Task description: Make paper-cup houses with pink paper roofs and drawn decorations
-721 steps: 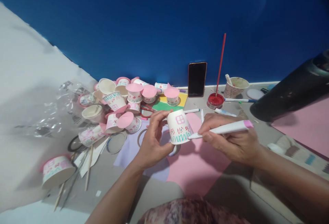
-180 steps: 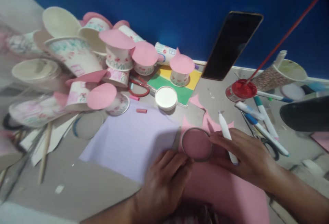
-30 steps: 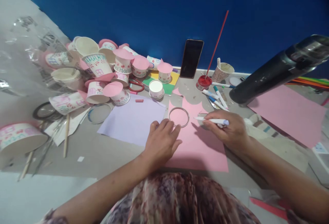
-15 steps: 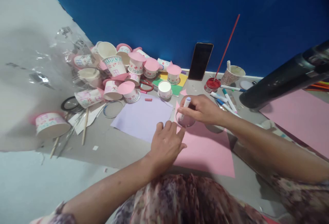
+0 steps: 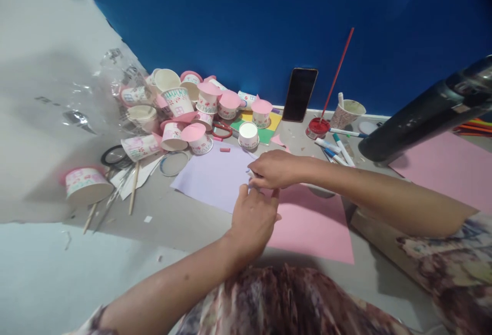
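A white marker is pinched in my right hand, its end showing at the left of the fingers. My left hand lies just below, fingers extended and pressing down at the top edge of a pink paper sheet. The two hands nearly touch. The round thing under them is mostly hidden. To the left lies a lilac paper sheet, partly beside the pink one. A small pinkish marker cap rests on the lilac sheet.
Decorated paper cups with pink tops crowd the back left, near red-handled scissors. A phone leans on the blue wall. A red paint jar, several markers and a dark pole stand right.
My right hand has swung left with the marker, turning so the marker tilts from upright to nearly flat, and now covers the round thing. My left hand stays near the same spot.
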`<state>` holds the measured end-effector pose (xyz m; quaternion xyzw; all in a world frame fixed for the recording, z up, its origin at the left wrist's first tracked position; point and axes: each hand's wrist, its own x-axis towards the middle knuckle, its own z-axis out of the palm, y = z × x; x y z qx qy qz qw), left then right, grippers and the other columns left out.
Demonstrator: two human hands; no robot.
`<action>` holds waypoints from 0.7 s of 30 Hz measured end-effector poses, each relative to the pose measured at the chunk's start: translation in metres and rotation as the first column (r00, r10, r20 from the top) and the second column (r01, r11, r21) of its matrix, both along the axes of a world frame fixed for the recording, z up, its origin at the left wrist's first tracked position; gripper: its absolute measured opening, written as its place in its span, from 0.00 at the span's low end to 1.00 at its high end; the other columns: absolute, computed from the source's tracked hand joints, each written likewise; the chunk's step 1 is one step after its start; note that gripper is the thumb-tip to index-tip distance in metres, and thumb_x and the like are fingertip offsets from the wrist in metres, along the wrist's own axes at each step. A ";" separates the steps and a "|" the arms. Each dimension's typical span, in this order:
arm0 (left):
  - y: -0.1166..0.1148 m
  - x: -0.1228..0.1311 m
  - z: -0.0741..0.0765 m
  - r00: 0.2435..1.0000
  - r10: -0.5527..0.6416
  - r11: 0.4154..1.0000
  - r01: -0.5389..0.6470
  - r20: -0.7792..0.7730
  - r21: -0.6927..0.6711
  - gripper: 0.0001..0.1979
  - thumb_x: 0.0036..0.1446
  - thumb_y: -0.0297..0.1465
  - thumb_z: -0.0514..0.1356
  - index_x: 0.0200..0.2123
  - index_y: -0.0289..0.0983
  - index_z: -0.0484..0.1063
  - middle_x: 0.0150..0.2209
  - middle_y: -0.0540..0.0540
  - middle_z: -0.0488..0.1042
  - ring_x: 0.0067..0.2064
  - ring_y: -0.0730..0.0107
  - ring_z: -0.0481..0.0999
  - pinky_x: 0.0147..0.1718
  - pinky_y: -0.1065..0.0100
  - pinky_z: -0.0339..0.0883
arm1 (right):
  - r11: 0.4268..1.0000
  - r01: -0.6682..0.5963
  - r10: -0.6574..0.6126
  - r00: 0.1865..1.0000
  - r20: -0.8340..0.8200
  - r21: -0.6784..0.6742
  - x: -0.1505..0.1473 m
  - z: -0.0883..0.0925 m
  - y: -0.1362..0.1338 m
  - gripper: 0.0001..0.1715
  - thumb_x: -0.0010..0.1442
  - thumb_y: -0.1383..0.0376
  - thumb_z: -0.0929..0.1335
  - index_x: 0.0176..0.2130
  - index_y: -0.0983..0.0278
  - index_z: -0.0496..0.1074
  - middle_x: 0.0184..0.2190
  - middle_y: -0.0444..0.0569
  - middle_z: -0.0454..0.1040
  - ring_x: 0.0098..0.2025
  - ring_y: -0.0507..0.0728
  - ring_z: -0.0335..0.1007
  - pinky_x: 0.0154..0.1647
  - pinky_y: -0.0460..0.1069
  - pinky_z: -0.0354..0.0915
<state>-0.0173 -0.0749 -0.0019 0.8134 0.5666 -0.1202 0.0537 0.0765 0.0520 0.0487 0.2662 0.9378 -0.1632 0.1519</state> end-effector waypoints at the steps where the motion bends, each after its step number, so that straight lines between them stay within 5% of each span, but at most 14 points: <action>1: 0.000 0.000 0.001 1.000 0.002 1.000 -0.002 -0.004 -0.006 0.36 0.69 0.44 0.62 0.73 0.34 0.61 0.43 0.30 0.83 0.52 0.43 0.77 0.49 0.52 0.56 | 1.000 -0.006 0.006 1.000 0.008 0.002 -0.002 0.000 -0.002 0.18 0.68 0.58 0.66 0.45 0.66 0.81 0.42 0.58 0.84 0.41 0.62 0.77 0.31 0.51 0.51; 9: 0.001 0.000 0.005 1.000 0.015 0.999 -0.014 0.022 -0.042 0.34 0.70 0.43 0.61 0.72 0.35 0.62 0.40 0.32 0.83 0.47 0.45 0.79 0.46 0.52 0.58 | 0.998 0.023 -0.018 0.996 -0.085 0.064 -0.003 -0.002 -0.004 0.17 0.71 0.59 0.64 0.45 0.65 0.79 0.41 0.58 0.84 0.40 0.61 0.76 0.31 0.51 0.50; 21: -0.003 -0.001 0.002 0.998 0.020 0.999 -0.018 0.066 -0.030 0.34 0.69 0.41 0.63 0.72 0.36 0.61 0.36 0.37 0.84 0.43 0.48 0.82 0.44 0.52 0.58 | 0.970 0.223 -0.182 0.930 -0.319 0.099 0.015 -0.022 0.047 0.17 0.69 0.57 0.66 0.37 0.66 0.76 0.31 0.51 0.79 0.30 0.55 0.65 0.31 0.50 0.50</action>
